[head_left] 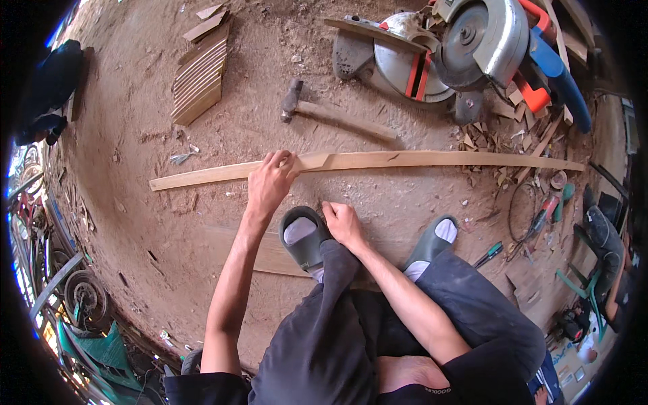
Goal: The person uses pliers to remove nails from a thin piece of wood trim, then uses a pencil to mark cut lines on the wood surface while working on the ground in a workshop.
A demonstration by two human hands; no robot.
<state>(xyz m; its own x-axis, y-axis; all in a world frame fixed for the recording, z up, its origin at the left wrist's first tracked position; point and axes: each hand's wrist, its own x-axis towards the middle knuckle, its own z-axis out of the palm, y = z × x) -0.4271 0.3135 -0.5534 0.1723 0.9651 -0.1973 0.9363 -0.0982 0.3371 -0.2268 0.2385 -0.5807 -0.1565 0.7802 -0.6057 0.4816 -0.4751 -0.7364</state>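
A long, thin wooden strip (223, 175) lies across the dirt floor. Its slanted end meets a second wooden strip (432, 158) that runs on to the right; whether they are fastened cannot be told. My left hand (270, 179) is closed over the left strip, just left of that slanted end, fingers curled across its far edge. Below the strips, beside my left slipper (300, 246), my right hand (344, 224) is closed with its fingertips low near the ground; what it holds, if anything, is hidden. Beyond the strips lies a hammer (347, 121) with a wooden handle.
A mitre saw (412, 57) stands at the far right, with wood offcuts (533, 115) scattered beside it. Cut wooden pieces (200, 77) lie stacked at the far left. A wide board (270, 260) is under my left foot. A green-handled screwdriver (491, 252) lies at right.
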